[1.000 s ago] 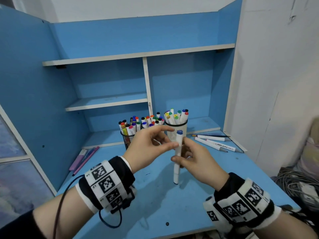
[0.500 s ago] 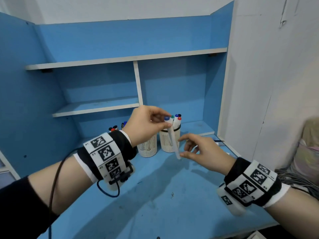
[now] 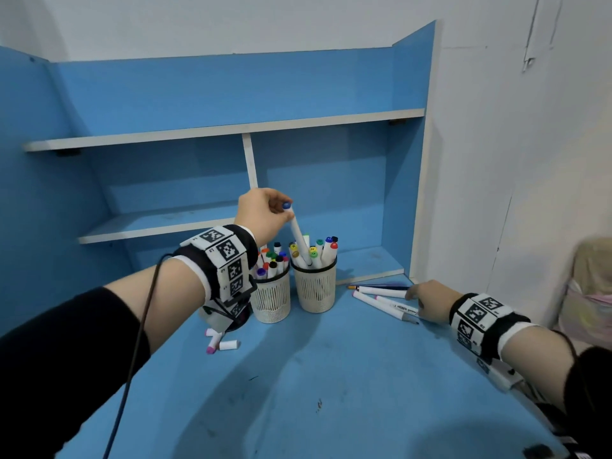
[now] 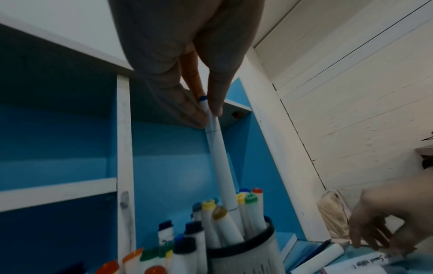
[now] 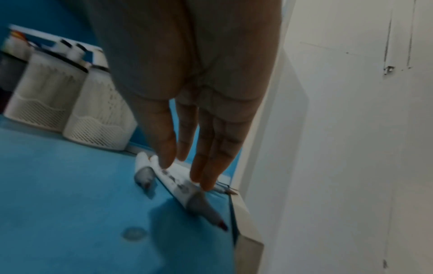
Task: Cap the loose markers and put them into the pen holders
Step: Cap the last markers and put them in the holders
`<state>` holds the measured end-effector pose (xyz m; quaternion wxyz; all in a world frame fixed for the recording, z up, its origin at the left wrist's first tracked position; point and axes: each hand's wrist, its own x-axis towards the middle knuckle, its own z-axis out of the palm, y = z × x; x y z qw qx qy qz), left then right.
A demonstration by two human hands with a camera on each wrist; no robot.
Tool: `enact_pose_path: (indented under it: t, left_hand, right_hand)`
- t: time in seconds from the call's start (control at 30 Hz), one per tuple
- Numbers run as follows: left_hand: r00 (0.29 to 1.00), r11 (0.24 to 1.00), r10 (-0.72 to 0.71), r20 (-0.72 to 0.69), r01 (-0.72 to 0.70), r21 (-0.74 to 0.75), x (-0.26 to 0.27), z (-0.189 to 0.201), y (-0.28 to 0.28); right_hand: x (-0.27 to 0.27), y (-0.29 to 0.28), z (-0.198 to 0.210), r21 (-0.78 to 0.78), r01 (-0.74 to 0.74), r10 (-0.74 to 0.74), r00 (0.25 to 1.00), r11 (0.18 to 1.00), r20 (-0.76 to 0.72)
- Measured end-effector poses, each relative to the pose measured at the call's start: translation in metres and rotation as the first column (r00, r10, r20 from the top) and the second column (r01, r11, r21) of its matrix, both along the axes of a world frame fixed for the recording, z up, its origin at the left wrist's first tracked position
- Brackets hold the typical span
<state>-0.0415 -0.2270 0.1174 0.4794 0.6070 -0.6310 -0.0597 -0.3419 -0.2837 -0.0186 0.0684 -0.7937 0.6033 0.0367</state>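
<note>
Near the middle of the head view, the left hand point(image 3: 261, 215) pinches the top end of a white marker with a blue cap point(image 3: 298, 231). Thumb and fingertips point(image 4: 215, 103) press on it from two sides, just under the blue tip. This marker is tilted, and its bottom end is already down inside the right pen holder point(image 3: 316, 288), among other capped markers. That holder is a cream cup with a black rim, and it is full of markers with yellow, green, blue and red tops.

Just beside it on the left stands the left pen holder point(image 3: 271, 301), the same kind of cup, also full of markers. Both stand on the blue desk point(image 3: 331, 392).

At the right side of the frame, the right hand point(image 3: 429, 301) reaches down to the loose markers point(image 3: 384, 301) lying on the desk. Its fingers point(image 5: 206, 166) are straight and spread a little, and their tips are on or just above one white marker. It holds nothing. One of these markers has no cap, and its dark red tip shows in the right wrist view.

Low and left of the holders, a few small white caps point(image 3: 220, 341) lie on the desk, one with a pink end. Blue shelves point(image 3: 225, 130) stand behind it all.
</note>
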Motion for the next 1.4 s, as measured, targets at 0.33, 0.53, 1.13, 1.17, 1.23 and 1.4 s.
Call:
enact_pose_path:
  t: [0.33,0.53,1.13,1.17,1.23,1.4]
  left_hand:
    - [0.995,0.989,-0.046,0.086,0.034,0.144,-0.007,-0.043,-0.032]
    - [0.917,0.976,-0.048,0.395,-0.041,0.214,-0.007,-0.063,-0.040]
    - [0.894,0.974,-0.185,0.407,0.111,0.199,0.071,-0.107,0.052]
    - [0.898,0.969,-0.176,0.404,0.085,0.233,0.082,-0.114,0.056]
    - [0.899,0.939,-0.153,0.409,0.003,0.344,0.100,-0.125,0.061]
    - [0.877,0.776,-0.117,0.467,-0.213,0.594,0.135,-0.147,0.060]
  right_hand:
    - [-0.011,-0.004,0.002,0.094,-0.005,0.018,0.990,0.996,-0.137]
    - [-0.010,-0.001,0.009,0.003,-0.025,0.025,1.000,1.000,-0.005]
    - [0.065,0.078,0.054,-0.150,-0.059,0.155,0.604,0.987,0.782]
    - [0.071,0.081,0.054,-0.145,-0.066,0.157,0.572,0.987,0.805]
    - [0.081,0.088,0.054,-0.128,-0.084,0.153,0.505,0.988,0.850]
    - [0.103,0.095,0.049,-0.014,-0.122,0.058,0.362,0.992,0.930]
